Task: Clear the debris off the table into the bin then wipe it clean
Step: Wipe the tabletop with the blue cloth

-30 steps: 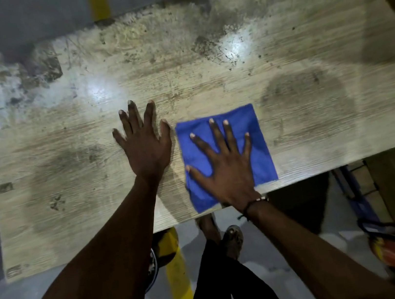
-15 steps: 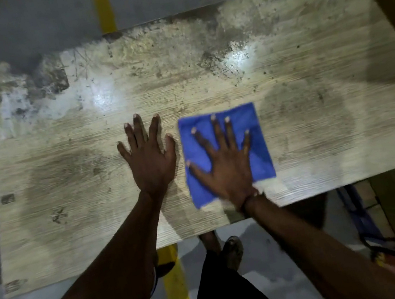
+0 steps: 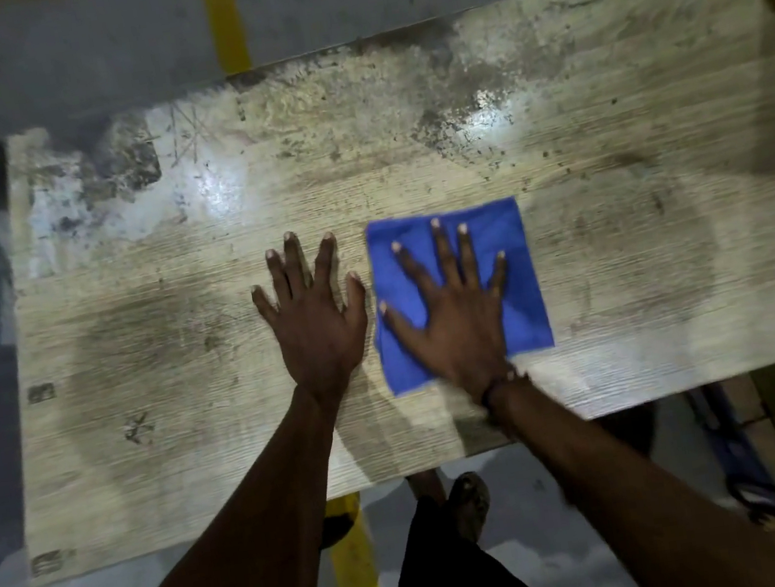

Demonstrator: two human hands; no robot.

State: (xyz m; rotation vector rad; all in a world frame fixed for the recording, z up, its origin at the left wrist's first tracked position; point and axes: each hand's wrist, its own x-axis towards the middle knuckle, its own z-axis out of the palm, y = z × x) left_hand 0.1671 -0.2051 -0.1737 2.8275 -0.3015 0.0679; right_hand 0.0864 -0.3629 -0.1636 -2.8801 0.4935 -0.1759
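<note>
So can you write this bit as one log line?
stage: wiping | right hand flat on blue cloth | left hand flat on table

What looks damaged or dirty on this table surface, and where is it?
The table has dark, worn, flaking patches along its far edge, worst at the far left corner. A small scratch mark lies near the left. The right hand presses the blue cloth flat; nothing is spilled.

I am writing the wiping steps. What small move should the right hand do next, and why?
Probably slide the blue cloth away toward the dark specks: the right hand presses it flat, and the left hand braces on the table.
</note>
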